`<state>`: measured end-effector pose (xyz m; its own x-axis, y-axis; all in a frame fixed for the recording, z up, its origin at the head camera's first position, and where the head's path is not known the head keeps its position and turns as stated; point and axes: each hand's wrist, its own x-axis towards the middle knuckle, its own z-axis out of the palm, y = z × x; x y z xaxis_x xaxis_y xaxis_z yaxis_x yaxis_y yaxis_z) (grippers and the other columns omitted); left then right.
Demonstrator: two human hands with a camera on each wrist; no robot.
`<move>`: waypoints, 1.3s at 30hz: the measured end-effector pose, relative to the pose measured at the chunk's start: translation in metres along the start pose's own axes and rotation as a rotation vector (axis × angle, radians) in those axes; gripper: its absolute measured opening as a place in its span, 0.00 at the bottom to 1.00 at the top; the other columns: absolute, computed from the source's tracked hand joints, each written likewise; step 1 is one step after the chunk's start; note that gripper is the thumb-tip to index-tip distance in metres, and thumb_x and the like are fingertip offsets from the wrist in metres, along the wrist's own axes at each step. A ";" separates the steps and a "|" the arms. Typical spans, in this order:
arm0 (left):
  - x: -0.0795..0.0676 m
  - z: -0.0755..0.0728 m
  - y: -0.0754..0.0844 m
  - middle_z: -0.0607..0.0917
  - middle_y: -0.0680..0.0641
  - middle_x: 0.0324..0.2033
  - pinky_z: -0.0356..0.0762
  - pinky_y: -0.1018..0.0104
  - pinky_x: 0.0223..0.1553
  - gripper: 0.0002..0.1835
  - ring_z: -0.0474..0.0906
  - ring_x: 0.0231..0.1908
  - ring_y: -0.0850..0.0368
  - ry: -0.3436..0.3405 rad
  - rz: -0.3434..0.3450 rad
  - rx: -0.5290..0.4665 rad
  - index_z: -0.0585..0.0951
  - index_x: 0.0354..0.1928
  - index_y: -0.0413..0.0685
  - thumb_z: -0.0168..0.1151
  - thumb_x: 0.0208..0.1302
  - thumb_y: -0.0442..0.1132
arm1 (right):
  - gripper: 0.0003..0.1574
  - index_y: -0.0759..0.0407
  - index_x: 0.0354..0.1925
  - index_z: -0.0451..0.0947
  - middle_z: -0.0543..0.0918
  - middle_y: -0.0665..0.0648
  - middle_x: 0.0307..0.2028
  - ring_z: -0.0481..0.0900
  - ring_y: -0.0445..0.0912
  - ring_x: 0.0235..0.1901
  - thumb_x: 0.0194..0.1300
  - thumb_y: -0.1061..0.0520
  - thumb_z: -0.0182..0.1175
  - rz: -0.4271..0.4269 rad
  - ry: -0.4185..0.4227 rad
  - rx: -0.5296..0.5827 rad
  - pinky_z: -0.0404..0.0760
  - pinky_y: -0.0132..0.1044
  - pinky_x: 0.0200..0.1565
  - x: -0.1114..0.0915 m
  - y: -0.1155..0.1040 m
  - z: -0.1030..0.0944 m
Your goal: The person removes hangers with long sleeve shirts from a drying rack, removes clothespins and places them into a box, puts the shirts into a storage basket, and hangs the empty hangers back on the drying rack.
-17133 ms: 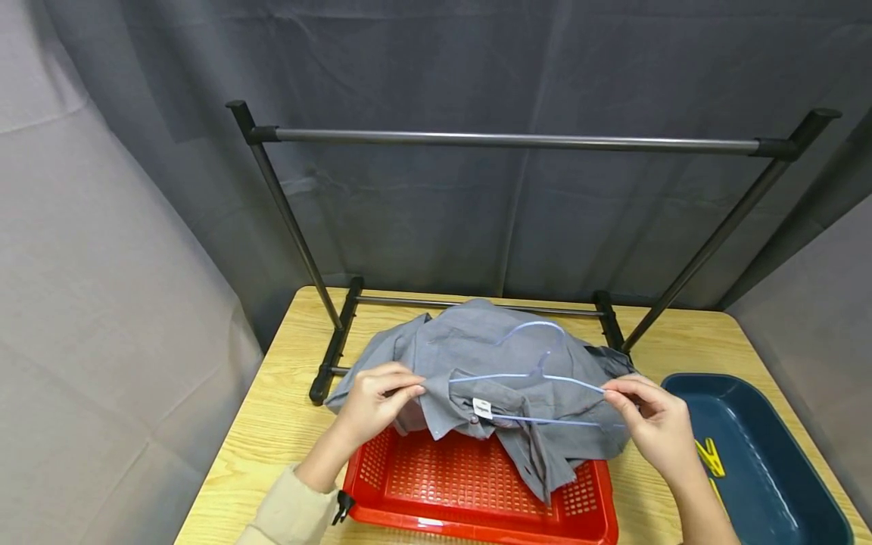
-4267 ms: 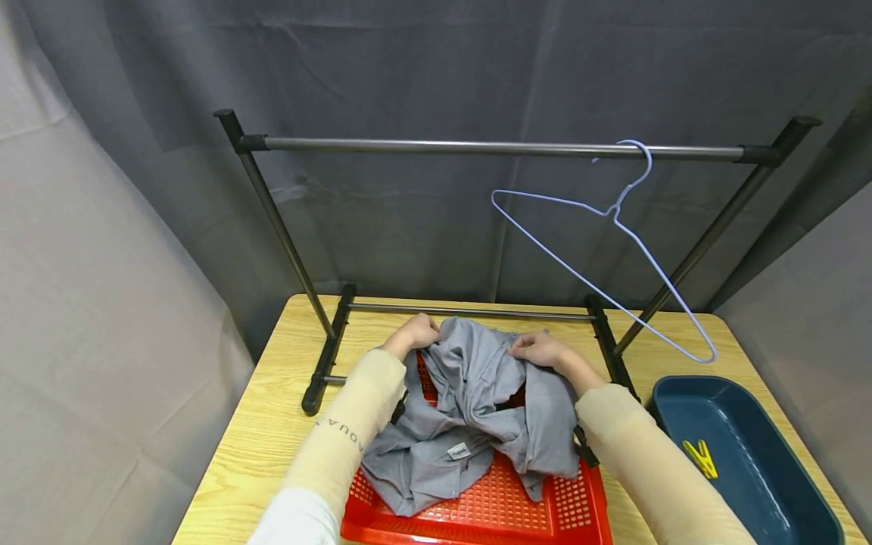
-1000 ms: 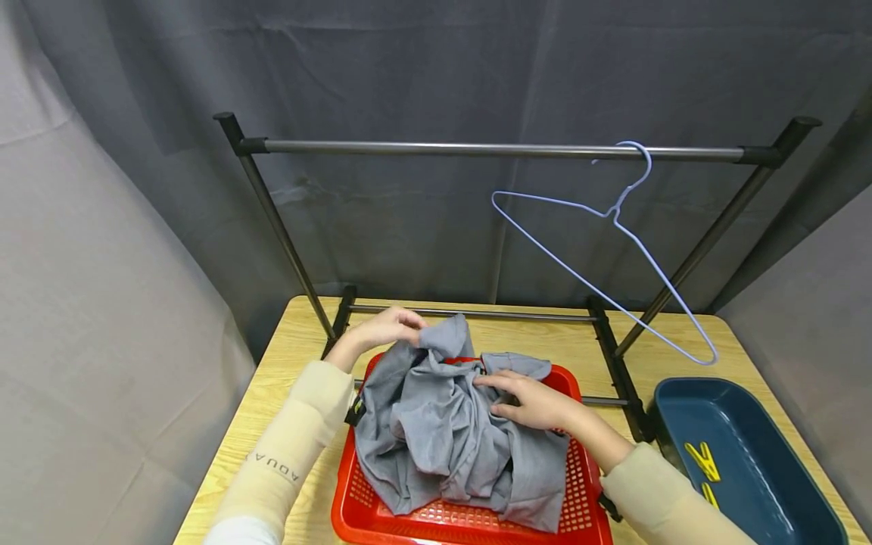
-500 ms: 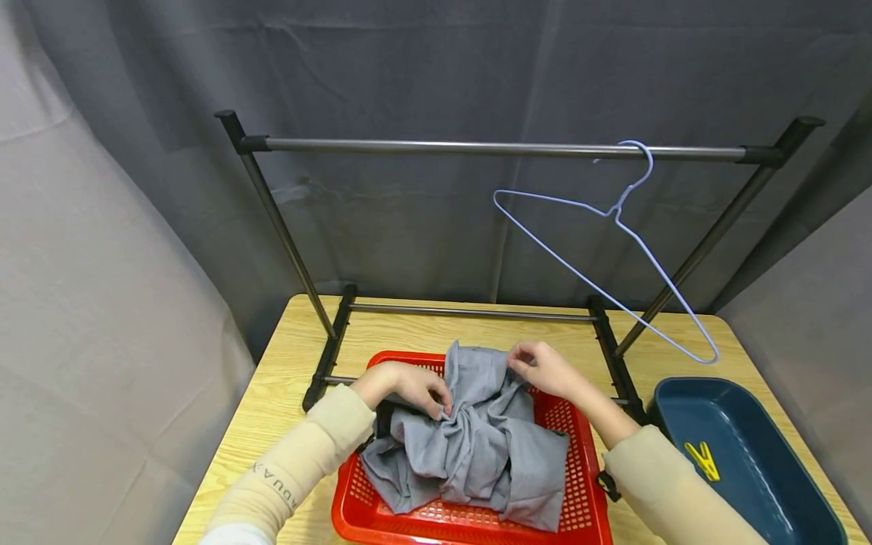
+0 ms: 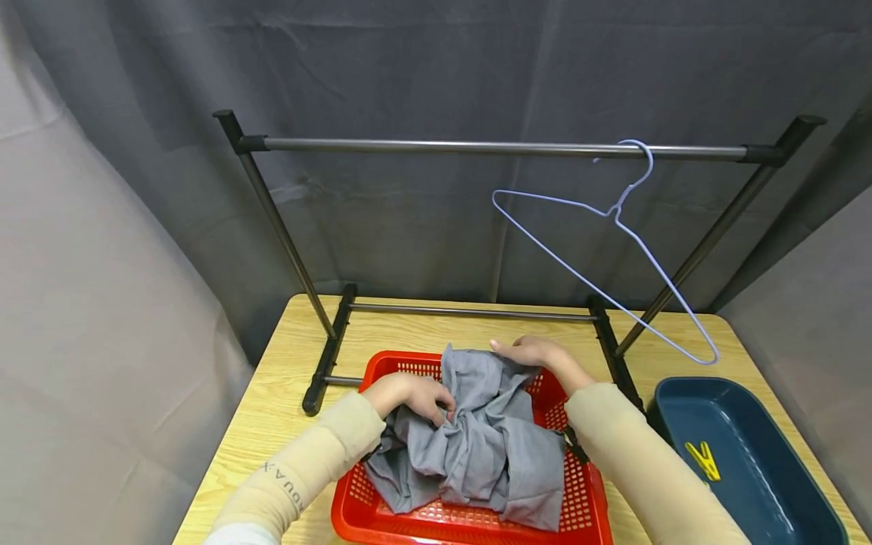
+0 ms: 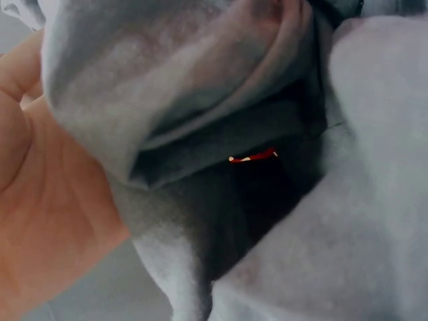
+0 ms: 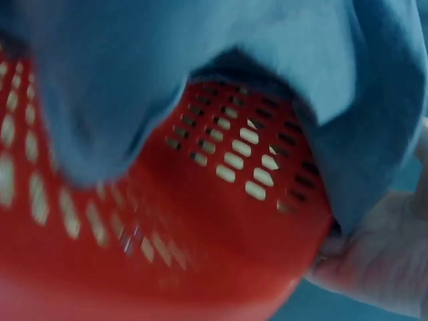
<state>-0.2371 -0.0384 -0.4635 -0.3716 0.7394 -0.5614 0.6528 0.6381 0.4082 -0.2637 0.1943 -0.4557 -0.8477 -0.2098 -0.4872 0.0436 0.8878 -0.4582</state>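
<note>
A crumpled grey shirt (image 5: pixel 477 454) lies bunched in the red perforated basket (image 5: pixel 582 496). My left hand (image 5: pixel 412 395) pinches a gathered fold near the shirt's middle. In the left wrist view that palm (image 6: pixel 53 200) lies against the cloth (image 6: pixel 154 100), its fingertips hidden. My right hand (image 5: pixel 538 353) is at the shirt's far right edge, over the basket's back rim. Its thumb points left; the other fingers are hidden. In the right wrist view, the right hand (image 7: pixel 381 261) is beside the basket corner (image 7: pixel 221 227), under draped cloth (image 7: pixel 254 33).
A lilac hanger (image 5: pixel 616 212) hangs from the metal rail (image 5: pixel 436 146) of a clothes rack, towards the right. A dark blue tray (image 5: pixel 756 454) stands right of the basket with a yellow clothes peg (image 5: pixel 704 460) in it. The wooden table (image 5: pixel 259 431) carries everything.
Seconds ago the hanger was in the shirt's collar; it now hangs on the rail without it. Over the last second my left hand moved in to the shirt's middle, my right to its far edge.
</note>
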 end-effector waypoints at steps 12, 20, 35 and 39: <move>0.003 0.005 0.002 0.74 0.53 0.38 0.63 0.74 0.37 0.04 0.65 0.35 0.65 0.014 -0.015 0.014 0.79 0.35 0.53 0.58 0.57 0.38 | 0.25 0.54 0.10 0.64 0.58 0.47 0.11 0.58 0.40 0.14 0.58 0.48 0.60 0.036 0.173 0.341 0.62 0.31 0.19 0.021 -0.015 0.024; 0.002 0.005 0.002 0.74 0.53 0.37 0.63 0.74 0.38 0.04 0.65 0.35 0.65 0.018 -0.017 -0.015 0.79 0.35 0.52 0.58 0.56 0.36 | 0.09 0.64 0.22 0.76 0.77 0.54 0.21 0.68 0.41 0.21 0.55 0.61 0.61 -0.248 0.457 0.383 0.67 0.31 0.25 0.018 -0.015 0.026; -0.006 0.008 -0.005 0.76 0.52 0.43 0.65 0.74 0.45 0.12 0.69 0.43 0.62 0.054 -0.081 -0.098 0.77 0.44 0.51 0.60 0.57 0.41 | 0.10 0.52 0.24 0.74 0.74 0.47 0.27 0.70 0.40 0.27 0.50 0.63 0.66 -0.748 0.474 0.157 0.71 0.31 0.29 -0.066 -0.019 0.019; -0.009 0.008 -0.007 0.77 0.46 0.49 0.65 0.73 0.50 0.19 0.71 0.49 0.60 0.123 -0.072 -0.131 0.76 0.50 0.41 0.62 0.55 0.36 | 0.11 0.49 0.24 0.73 0.72 0.45 0.26 0.68 0.38 0.26 0.51 0.61 0.66 -0.751 0.402 0.049 0.70 0.30 0.29 -0.080 -0.013 0.026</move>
<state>-0.2334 -0.0515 -0.4674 -0.4971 0.7065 -0.5038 0.5331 0.7068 0.4651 -0.1830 0.1892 -0.4300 -0.7840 -0.5656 0.2557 -0.5899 0.5507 -0.5906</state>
